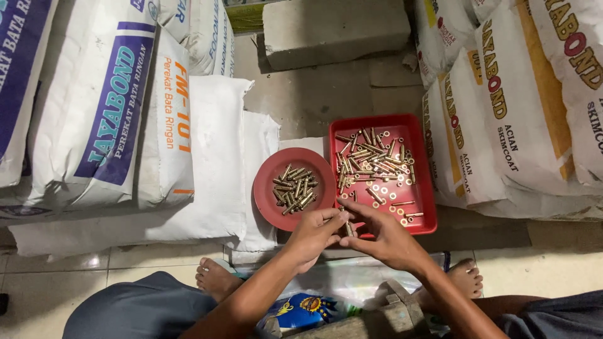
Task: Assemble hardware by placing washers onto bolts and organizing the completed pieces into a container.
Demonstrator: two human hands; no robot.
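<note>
- left hand (312, 233) and right hand (384, 235) meet over the near-left corner of the red square tray (422, 221), fingertips of both pinched on one small brass bolt (348, 228).
- tray holds loose brass bolts and washers (374, 164), thickest toward its far edge.
- round red plate (266, 202) touches the tray's left edge, with a pile of bolts (294, 189) at its centre.
- white sacks (113, 107) stacked left and right.
</note>
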